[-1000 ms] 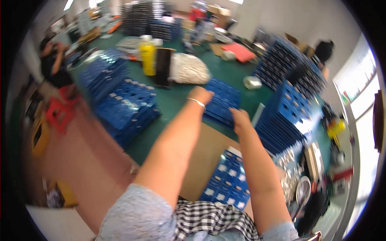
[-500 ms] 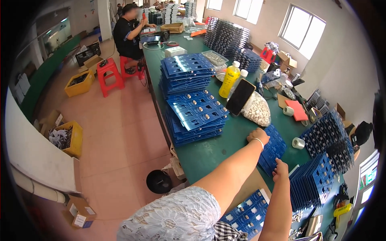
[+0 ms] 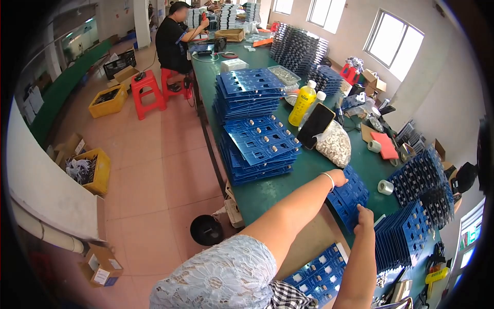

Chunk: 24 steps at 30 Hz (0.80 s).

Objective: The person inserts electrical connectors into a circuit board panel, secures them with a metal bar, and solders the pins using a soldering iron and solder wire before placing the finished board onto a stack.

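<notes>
A blue circuit board panel (image 3: 351, 194) is tilted in front of me over the green table. The fingers of my left hand (image 3: 337, 178) are closed on its far left edge, below a white bracelet. On the near right edge, my right hand (image 3: 365, 217) grips the same panel with the thumb on top. Another blue board (image 3: 320, 275) with white parts on it lies nearer to me, partly under my forearms. Right of my right hand leans a row of blue boards (image 3: 401, 234) standing on edge.
Two stacks of blue boards (image 3: 260, 140) stand left on the green table (image 3: 267, 201). Beyond my left hand are a phone (image 3: 316, 126), a bag of small white parts (image 3: 334, 147) and a yellow bottle (image 3: 302, 104). A tape roll (image 3: 385, 187) sits to the right. A person (image 3: 172, 44) sits farther off.
The whole view has shifted a little, so the scene sits farther right. Both hands keep their hold on the board, whose tilt has changed slightly.
</notes>
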Tool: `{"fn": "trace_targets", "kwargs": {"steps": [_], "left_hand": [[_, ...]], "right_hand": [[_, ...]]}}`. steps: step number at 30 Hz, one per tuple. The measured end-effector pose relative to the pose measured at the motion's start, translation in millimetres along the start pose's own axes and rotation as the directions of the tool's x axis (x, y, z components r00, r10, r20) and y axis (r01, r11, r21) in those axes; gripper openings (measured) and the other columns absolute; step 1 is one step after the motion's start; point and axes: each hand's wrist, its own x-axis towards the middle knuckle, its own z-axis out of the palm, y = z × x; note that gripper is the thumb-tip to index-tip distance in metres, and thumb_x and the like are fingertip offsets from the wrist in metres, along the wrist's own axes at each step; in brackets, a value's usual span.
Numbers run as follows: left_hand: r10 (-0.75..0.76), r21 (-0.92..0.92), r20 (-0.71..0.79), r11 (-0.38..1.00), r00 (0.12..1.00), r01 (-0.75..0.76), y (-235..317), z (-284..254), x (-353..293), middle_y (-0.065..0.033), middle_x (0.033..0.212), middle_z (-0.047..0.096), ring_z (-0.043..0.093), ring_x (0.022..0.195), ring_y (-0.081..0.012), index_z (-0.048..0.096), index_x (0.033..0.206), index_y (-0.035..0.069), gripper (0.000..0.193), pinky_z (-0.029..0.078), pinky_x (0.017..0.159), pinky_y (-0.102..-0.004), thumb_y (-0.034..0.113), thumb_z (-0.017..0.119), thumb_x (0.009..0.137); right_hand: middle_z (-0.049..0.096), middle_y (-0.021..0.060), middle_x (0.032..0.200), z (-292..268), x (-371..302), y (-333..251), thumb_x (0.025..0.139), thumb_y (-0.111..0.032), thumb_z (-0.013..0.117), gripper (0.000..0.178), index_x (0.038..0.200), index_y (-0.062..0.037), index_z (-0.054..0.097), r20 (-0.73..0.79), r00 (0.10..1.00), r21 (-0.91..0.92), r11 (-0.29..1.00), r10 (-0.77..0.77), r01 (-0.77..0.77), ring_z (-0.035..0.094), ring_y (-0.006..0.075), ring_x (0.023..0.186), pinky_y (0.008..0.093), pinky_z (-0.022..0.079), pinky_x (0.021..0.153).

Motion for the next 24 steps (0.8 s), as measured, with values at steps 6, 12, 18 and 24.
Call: {"fn": "trace_targets", "kwargs": {"steps": [6,12,18,24], "left_hand": [[-0.059,-0.154,0.054,0.986,0.997,0.066,-14.5,-12.8,-15.6,-0.0227,0.098,0.068,0.066,0.084,-0.0307,0.065,0.106,-0.008,0.057,0.050,0.074,-0.0434,0.046,0.059,0.090],[0.140,-0.393,0.108,0.915,0.984,-0.087,-46.3,-19.5,-21.1,-0.0124,0.097,0.071,0.066,0.083,-0.0212,0.069,0.099,-0.004,0.041,0.051,0.076,-0.0374,0.035,0.061,0.091],[0.320,-0.801,-0.328,0.405,0.889,-0.441,-40.3,-28.2,-73.1,-0.0086,0.116,0.059,0.054,0.102,-0.0127,0.048,0.125,-0.001,0.032,0.045,0.090,-0.0286,0.012,0.054,0.095],[0.352,-0.680,-0.408,0.498,0.842,-0.538,-56.3,-19.4,-109.5,-0.0048,0.115,0.056,0.051,0.106,-0.0120,0.043,0.126,0.002,0.036,0.041,0.096,-0.0282,0.011,0.058,0.094]], "right_hand": [[0.057,0.0157,0.117,1.9,-53.7,-28.1,0.089,-0.011,0.057,0.063,0.145,-0.0034,0.028,-0.041,0.999,0.150,0.988,0.027,-0.020,0.061,0.0257,0.086,0.0433,0.048,0.061],[0.062,0.0122,0.101,9.4,-102.8,-51.0,0.083,0.001,0.051,0.044,0.127,-0.0023,0.045,0.183,0.969,0.436,0.897,-0.167,0.073,0.064,0.0247,0.084,0.0386,0.051,0.058],[0.062,0.0115,0.111,29.5,-125.3,-52.5,0.082,0.011,0.044,0.040,0.119,-0.0002,0.051,0.101,0.928,0.502,0.823,-0.359,0.264,0.058,0.0225,0.103,0.0327,0.042,0.095],[0.061,0.0079,0.115,30.7,-146.9,-45.9,0.078,0.012,0.042,0.043,0.118,-0.0017,0.051,0.129,0.914,0.461,0.839,-0.385,0.288,0.055,0.0197,0.108,0.0325,0.039,0.097]]}}
